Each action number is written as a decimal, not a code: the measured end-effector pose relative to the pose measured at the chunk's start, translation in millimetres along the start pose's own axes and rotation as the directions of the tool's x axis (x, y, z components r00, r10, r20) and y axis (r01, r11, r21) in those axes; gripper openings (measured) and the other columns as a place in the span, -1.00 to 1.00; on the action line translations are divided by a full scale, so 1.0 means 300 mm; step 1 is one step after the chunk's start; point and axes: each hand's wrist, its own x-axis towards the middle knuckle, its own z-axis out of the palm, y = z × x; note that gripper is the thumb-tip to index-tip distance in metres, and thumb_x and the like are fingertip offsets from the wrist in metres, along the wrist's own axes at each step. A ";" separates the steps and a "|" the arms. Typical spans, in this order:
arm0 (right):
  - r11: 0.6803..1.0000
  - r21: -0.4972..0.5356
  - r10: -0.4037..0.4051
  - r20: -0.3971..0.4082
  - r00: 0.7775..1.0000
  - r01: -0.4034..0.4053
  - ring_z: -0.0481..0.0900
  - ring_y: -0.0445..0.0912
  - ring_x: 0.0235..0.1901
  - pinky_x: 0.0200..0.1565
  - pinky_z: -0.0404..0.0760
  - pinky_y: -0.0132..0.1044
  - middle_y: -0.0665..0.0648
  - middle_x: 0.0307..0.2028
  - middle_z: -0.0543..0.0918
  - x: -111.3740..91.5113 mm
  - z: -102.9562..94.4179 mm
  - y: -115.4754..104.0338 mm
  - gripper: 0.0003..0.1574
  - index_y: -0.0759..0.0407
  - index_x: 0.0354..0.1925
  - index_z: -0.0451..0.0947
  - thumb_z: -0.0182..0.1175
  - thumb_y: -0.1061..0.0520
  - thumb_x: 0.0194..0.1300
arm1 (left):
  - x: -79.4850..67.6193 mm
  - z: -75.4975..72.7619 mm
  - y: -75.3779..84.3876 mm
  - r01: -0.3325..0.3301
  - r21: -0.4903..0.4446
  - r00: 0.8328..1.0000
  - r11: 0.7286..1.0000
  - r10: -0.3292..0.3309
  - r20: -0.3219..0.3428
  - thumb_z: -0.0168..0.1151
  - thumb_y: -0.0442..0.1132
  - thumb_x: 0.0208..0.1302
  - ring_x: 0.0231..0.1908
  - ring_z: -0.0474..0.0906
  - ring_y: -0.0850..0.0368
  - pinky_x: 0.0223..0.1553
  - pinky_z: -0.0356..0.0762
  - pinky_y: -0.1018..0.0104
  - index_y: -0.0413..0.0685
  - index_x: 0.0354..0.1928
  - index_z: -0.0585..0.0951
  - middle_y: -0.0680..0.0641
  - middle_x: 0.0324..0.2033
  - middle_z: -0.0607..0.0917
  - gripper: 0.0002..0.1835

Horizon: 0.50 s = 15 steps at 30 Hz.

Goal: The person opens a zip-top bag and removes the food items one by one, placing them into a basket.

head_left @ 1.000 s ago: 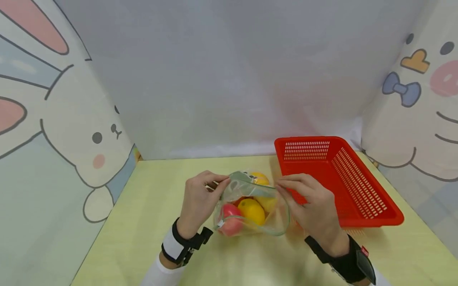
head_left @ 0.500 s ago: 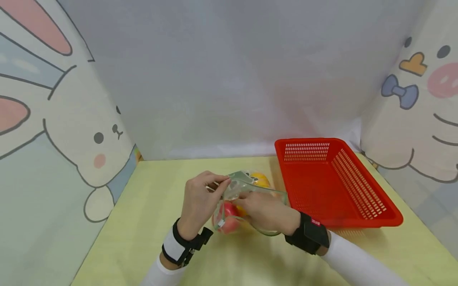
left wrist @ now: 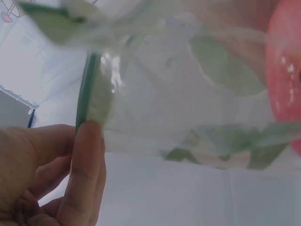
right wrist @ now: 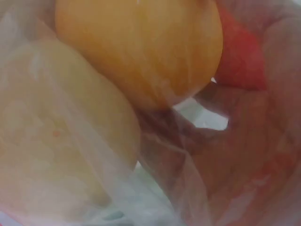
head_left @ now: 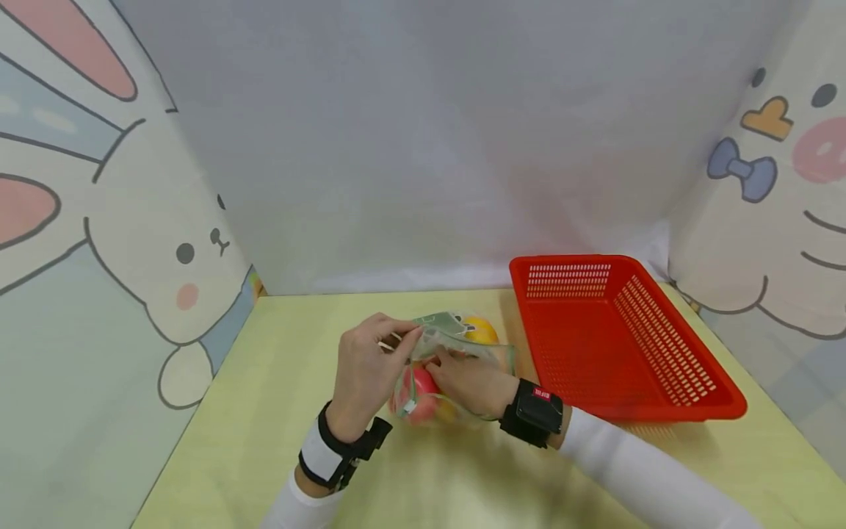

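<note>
A clear zip bag (head_left: 444,339) with green edging and printed green patterns lies mid-table with its mouth spread. My left hand (head_left: 370,360) pinches the left side of its rim between thumb and fingers; the left wrist view shows the fingers (left wrist: 84,174) on the green strip. My right hand (head_left: 472,382) reaches inside through the mouth, among toy-like fruit. A pinkish-red fruit (head_left: 423,404) sits at the left of the bag, a yellow one (head_left: 481,330) at the back. Close to the right hand are an orange-yellow fruit (right wrist: 141,52) and a pale yellow one (right wrist: 61,136). Its fingertips are partly hidden.
A red plastic basket (head_left: 687,397) with slotted walls stands to the right of the bag. Pale yellow tabletop (head_left: 297,323) extends around them. Printed cartoon panels flank the table, and a grey-white sheet (head_left: 396,147) hangs behind.
My right hand has let go of the bag's right rim and moved left into the bag, going slightly deeper since half a second ago. The left hand keeps its pinch.
</note>
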 end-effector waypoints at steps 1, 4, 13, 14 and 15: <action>1.000 -0.012 -0.004 -0.006 1.000 0.004 0.64 -0.17 -0.14 -0.41 0.51 -0.60 0.08 -0.01 0.72 0.007 0.009 0.002 -0.51 0.04 0.01 0.67 0.52 -0.18 0.27 | 0.000 -0.001 -0.001 0.003 0.001 1.000 1.000 -0.003 -0.002 0.54 -0.36 0.22 -0.50 0.74 0.10 -0.43 0.70 0.47 -0.22 -0.27 0.85 -0.11 -0.43 0.79 -0.93; 1.000 -0.015 -0.017 0.012 1.000 0.017 0.67 -0.14 -0.01 -0.08 0.72 -0.51 0.08 0.05 0.73 0.024 0.029 0.012 -0.58 0.03 0.00 0.67 0.48 -0.14 0.31 | 0.000 -0.001 -0.002 0.016 0.004 1.000 1.000 -0.016 -0.003 0.54 -0.36 0.23 -0.49 0.74 0.10 -0.42 0.70 0.48 -0.23 -0.27 0.85 -0.11 -0.43 0.79 -0.92; 0.927 0.364 -0.018 0.275 0.961 -0.087 0.58 -0.03 0.20 0.19 0.77 -0.13 0.11 0.29 0.59 0.017 -0.034 0.045 -0.22 0.05 0.19 0.52 0.61 -0.16 0.12 | 0.005 0.002 -0.006 0.010 0.004 1.000 1.000 -0.010 -0.010 0.55 -0.36 0.21 -0.50 0.74 0.09 -0.43 0.71 0.47 -0.23 -0.25 0.85 -0.12 -0.43 0.79 -0.91; 0.910 0.392 -0.008 0.337 0.942 -0.132 0.57 -0.03 0.22 0.15 0.79 -0.11 0.09 0.33 0.56 0.018 -0.053 0.047 -0.16 0.03 0.23 0.49 0.62 -0.18 0.10 | 0.006 0.002 -0.008 0.005 0.007 1.000 1.000 -0.005 -0.014 0.55 -0.36 0.21 -0.50 0.74 0.09 -0.44 0.71 0.46 -0.22 -0.25 0.85 -0.12 -0.43 0.79 -0.91; 0.897 0.408 -0.005 0.388 0.922 -0.168 0.58 -0.03 0.21 0.12 0.80 -0.10 0.09 0.35 0.53 0.018 -0.071 0.049 -0.12 0.01 0.27 0.47 0.62 -0.20 0.09 | 0.006 0.002 -0.012 -0.002 0.010 1.000 1.000 0.002 -0.018 0.55 -0.36 0.21 -0.50 0.74 0.10 -0.44 0.71 0.46 -0.22 -0.26 0.85 -0.11 -0.44 0.80 -0.91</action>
